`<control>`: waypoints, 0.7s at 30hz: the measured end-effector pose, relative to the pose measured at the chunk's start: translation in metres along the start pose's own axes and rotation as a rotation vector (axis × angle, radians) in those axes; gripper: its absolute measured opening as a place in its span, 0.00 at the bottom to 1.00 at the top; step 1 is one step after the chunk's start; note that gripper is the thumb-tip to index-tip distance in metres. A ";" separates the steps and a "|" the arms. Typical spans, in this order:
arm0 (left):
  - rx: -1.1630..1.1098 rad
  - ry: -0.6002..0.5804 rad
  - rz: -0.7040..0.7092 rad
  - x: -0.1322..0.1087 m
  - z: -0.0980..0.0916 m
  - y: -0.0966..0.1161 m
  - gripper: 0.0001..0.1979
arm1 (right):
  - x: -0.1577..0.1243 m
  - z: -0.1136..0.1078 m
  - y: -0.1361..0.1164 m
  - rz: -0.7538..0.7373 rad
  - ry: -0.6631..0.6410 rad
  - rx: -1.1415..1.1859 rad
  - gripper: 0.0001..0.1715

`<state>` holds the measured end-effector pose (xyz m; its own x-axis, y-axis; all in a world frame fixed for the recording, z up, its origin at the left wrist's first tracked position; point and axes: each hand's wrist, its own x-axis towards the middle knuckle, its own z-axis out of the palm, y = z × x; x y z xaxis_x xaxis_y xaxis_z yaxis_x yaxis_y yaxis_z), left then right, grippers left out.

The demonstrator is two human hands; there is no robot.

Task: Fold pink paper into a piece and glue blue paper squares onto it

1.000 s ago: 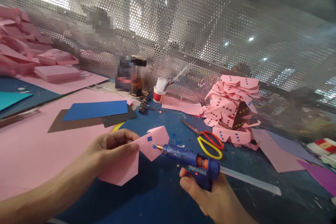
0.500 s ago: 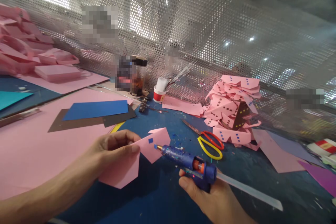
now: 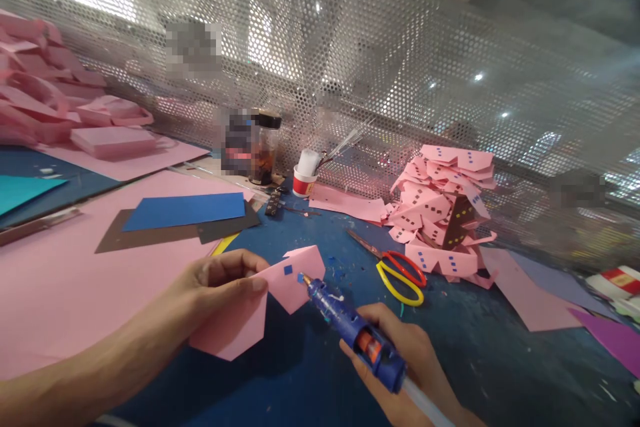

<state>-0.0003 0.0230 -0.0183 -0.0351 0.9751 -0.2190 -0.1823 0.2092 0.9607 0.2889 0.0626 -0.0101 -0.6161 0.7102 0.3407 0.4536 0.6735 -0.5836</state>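
My left hand (image 3: 230,283) pinches a pink paper cutout (image 3: 235,323) between thumb and fingers, above the blue tabletop. Two small blue squares (image 3: 288,270) show on the cutout's right part. My right hand (image 3: 410,360) is wrapped round a blue glue gun (image 3: 345,320), whose metal tip meets the right-hand blue square or sits just in front of it. A clear glue stick (image 3: 425,403) sticks out of the gun's rear. Scissors (image 3: 400,280) with red and yellow handles lie beyond the gun.
Pink cutouts with small squares (image 3: 440,213) are piled at the back right. Blue sheets (image 3: 185,210) lie on brown and pink paper at left. A red and white cup (image 3: 303,183) and a jar (image 3: 265,150) stand by the perforated metal screen (image 3: 350,33). More pink pieces (image 3: 30,87) are heaped far left.
The glue gun has swung round, its rear end moving down and toward me while its tip stays near the blue square. My right hand has shifted its hold. My left hand is nearly still.
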 end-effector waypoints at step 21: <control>-0.035 0.040 -0.015 -0.002 0.009 0.008 0.16 | -0.002 -0.003 0.006 -0.317 0.024 -0.168 0.13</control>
<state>0.0071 0.0232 -0.0085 -0.0716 0.9680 -0.2406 -0.2172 0.2203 0.9509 0.2945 0.0662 -0.0119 -0.7284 0.4642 0.5039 0.3437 0.8839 -0.3173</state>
